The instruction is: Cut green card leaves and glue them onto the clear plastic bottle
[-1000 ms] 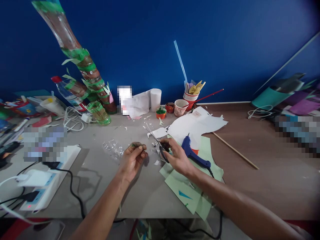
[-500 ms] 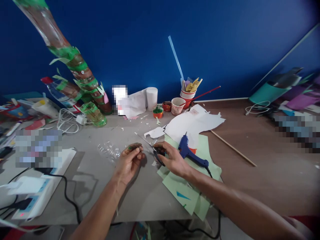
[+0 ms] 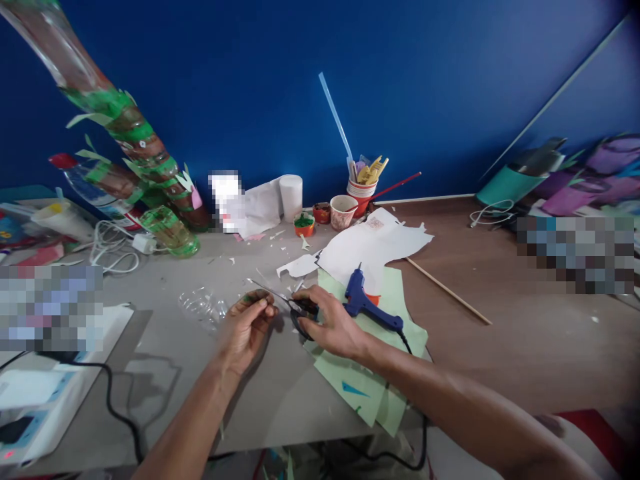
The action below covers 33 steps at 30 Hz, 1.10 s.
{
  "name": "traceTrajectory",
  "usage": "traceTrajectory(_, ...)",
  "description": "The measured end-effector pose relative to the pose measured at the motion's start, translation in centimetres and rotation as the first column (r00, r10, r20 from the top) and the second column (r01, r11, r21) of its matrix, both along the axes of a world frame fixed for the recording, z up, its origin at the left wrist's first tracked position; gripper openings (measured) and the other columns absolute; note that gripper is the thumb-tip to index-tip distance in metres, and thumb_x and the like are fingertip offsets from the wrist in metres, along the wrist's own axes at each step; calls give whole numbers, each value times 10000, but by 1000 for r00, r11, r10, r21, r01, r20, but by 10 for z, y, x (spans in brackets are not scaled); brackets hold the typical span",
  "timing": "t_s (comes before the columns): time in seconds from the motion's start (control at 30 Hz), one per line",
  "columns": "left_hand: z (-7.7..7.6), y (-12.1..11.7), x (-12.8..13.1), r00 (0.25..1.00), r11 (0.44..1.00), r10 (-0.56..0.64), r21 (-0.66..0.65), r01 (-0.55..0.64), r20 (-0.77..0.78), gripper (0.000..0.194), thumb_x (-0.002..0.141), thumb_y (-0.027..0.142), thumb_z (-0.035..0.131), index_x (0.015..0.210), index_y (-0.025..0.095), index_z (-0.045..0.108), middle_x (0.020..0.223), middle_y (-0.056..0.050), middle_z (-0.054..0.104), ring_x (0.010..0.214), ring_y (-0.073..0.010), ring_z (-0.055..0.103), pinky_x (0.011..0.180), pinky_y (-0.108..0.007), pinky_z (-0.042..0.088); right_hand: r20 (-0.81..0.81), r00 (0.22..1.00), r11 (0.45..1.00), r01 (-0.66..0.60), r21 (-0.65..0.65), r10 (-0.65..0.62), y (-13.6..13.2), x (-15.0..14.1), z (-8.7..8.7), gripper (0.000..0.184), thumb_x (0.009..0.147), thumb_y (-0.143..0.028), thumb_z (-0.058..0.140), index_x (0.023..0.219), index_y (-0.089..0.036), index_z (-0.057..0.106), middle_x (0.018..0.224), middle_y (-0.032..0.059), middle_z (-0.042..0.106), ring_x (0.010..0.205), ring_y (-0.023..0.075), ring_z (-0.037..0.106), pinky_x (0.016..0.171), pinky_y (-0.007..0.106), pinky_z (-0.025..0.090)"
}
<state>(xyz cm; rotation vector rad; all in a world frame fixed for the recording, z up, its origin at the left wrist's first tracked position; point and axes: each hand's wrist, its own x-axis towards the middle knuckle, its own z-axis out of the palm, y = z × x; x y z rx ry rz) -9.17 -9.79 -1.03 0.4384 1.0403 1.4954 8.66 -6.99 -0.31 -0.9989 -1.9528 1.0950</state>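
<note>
My right hand (image 3: 334,325) is closed around the black handles of a pair of scissors (image 3: 300,327), with the blades pointing left. The blades reach over the fingertips of my left hand (image 3: 246,328). That hand is closed in a pinch, thumb against fingers; whatever it holds is too small to make out. Dark and green smudges show on its index finger. Left of it lies a crumpled clear plastic piece (image 3: 201,308). Beside my right hand, a blue glue gun (image 3: 373,305) rests on light green paper sheets (image 3: 350,393).
Behind the hands lie cut white paper (image 3: 367,250), a cap of green paint (image 3: 304,225) and paper cups (image 3: 344,212). A tall painted bottle trunk (image 3: 150,157) leans at the left. A power strip (image 3: 85,373) stands front left; a wooden stick (image 3: 447,291) lies right.
The view has swung a little to the right, so everything sits further left. My right hand has brought the scissors closer to my left fingertips. Both hands keep their hold.
</note>
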Motion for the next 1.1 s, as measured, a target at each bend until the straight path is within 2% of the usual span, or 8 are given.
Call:
traceTrajectory(0.2, -3, 1, -1, 1000, 1000, 9, 9, -9, 12, 142, 611, 126, 777, 725, 114, 694, 693, -17, 674, 515, -51, 556, 570, -190, 495, -7, 1000, 1000, -5, 2, 5, 1, 0, -3, 340, 697, -126, 577, 1031, -186, 604, 930, 42, 607, 904, 195, 580, 853, 352, 436)
traceTrajectory(0.5, 2, -1, 0, 1000, 999, 13, -29, -12, 25, 164, 609, 142, 779, 728, 107, 672, 669, -7, 642, 515, -61, 534, 561, -221, 499, 4, 1000, 1000, -2, 11, 2, 0, 0, -1, 338, 692, -118, 571, 1022, -177, 605, 931, 45, 610, 914, 201, 581, 850, 355, 419)
traceTrajectory(0.67, 1, 0, 0, 1000, 1000, 12, 5, -12, 22, 172, 601, 142, 785, 695, 114, 643, 582, 22, 584, 480, -49, 496, 564, -213, 488, 94, 995, 992, -28, 125, 16, -3, 1, 0, 374, 692, -127, 567, 1062, -176, 585, 974, 57, 619, 937, 217, 579, 841, 371, 378)
traceTrajectory(0.77, 1, 2, 2, 1000, 999, 27, 40, -27, 9, 188, 588, 127, 776, 728, 126, 652, 564, 38, 566, 475, -44, 481, 558, -199, 477, 135, 991, 971, -50, 232, 19, -6, 0, -1, 379, 691, -151, 569, 1070, -167, 576, 987, 81, 627, 953, 235, 578, 826, 378, 369)
traceTrajectory(0.87, 4, 2, 3, 998, 998, 54, 46, -54, -8, 198, 552, 87, 765, 684, 139, 627, 579, 46, 566, 478, -39, 474, 531, -182, 456, 174, 985, 949, -51, 312, -4, -8, -1, -3, 383, 697, -179, 573, 1079, -160, 574, 983, 104, 636, 951, 248, 583, 823, 389, 365)
traceTrajectory(0.97, 5, 3, 4, 997, 997, 71, 42, -70, -17, 207, 535, 81, 761, 664, 139, 609, 592, 47, 565, 479, -38, 470, 495, -171, 428, 215, 976, 934, -52, 354, -27, -9, -2, -5, 381, 712, -201, 572, 1089, -150, 575, 976, 118, 637, 946, 256, 583, 822, 396, 362)
traceTrajectory(1.1, 2, 3, 3, 997, 995, 77, 60, -77, -4, 225, 571, 82, 755, 733, 145, 614, 630, 39, 586, 496, -39, 481, 506, -172, 427, 236, 971, 930, -55, 365, -35, -10, -2, -6, 380, 727, -212, 575, 1099, -137, 573, 981, 127, 633, 966, 263, 578, 814, 398, 356)
